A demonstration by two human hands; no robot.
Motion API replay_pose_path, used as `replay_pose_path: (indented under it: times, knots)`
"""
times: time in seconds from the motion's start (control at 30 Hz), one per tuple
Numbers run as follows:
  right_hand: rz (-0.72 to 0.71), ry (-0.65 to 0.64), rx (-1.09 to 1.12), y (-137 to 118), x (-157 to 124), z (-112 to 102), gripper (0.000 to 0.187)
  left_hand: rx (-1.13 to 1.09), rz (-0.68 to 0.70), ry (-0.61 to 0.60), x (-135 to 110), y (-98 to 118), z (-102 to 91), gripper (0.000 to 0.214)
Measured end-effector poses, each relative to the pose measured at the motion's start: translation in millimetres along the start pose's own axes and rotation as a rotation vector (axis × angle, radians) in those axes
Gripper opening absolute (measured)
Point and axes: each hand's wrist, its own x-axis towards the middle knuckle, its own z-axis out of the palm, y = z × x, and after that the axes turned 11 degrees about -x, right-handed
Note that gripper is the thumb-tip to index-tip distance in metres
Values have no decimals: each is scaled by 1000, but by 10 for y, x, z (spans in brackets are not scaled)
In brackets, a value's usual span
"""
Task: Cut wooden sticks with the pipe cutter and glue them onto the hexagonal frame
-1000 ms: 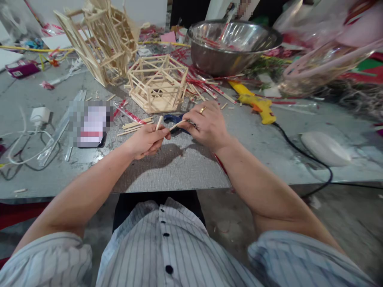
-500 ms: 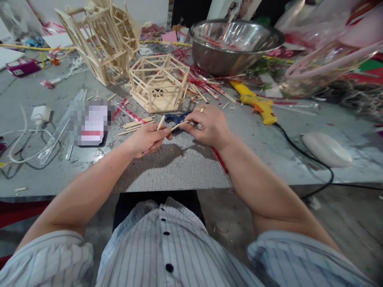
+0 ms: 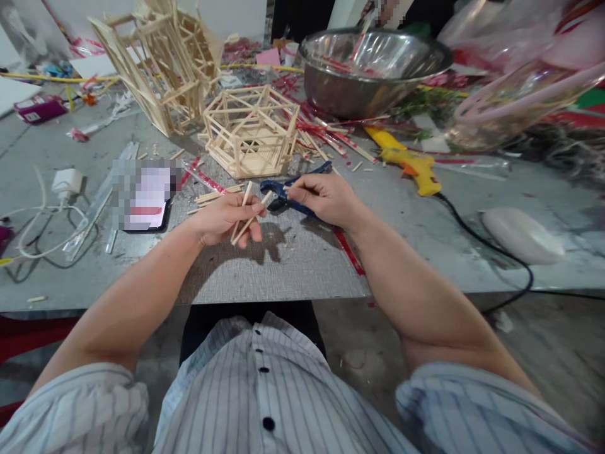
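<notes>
My left hand is closed on two thin wooden sticks that cross between its fingers. My right hand grips the handles of blue cutting pliers, whose jaws point left toward the upper ends of the sticks. Both hands hover just above the grey textured mat near the table's front edge. A hexagonal frame of wooden sticks stands just behind the hands. A few loose sticks lie on the mat left of the pliers.
A taller stick structure stands at the back left, a steel bowl at the back. A yellow glue gun with a black cord lies right. A phone, a white charger, a white oval object and red strips also lie about.
My right hand let go of the stick it pinched and lifted the blue pliers off the table. My left hand now holds both sticks, crossed.
</notes>
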Motion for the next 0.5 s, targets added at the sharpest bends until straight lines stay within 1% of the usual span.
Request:
replay_pose_path:
  times: [0.07, 0.17, 0.23, 0.3, 0.37, 0.43, 0.5]
  knots:
    - [91, 26, 183, -13, 12, 47, 33, -61, 21, 40, 21, -15, 45, 22]
    - [236, -42, 473, -81, 13, 107, 29, -130, 66, 80, 50, -45, 96, 15]
    - [312, -73, 583, -132, 10, 131, 24, -157, 86, 87, 67, -65, 103, 12]
    - [352, -65, 631, -165, 9, 142, 20, -170, 96, 69, 79, -81, 96, 9]
    - [359, -41, 631, -170, 12, 145, 19, -170, 108, 67, 88, -89, 90, 5]
    - [354, -5, 590, -153, 17, 146, 20, -166, 120, 108, 97, -95, 96, 2]
    - [356, 29, 549, -124, 24, 153, 22, -152, 138, 177, 114, -101, 113, 5]
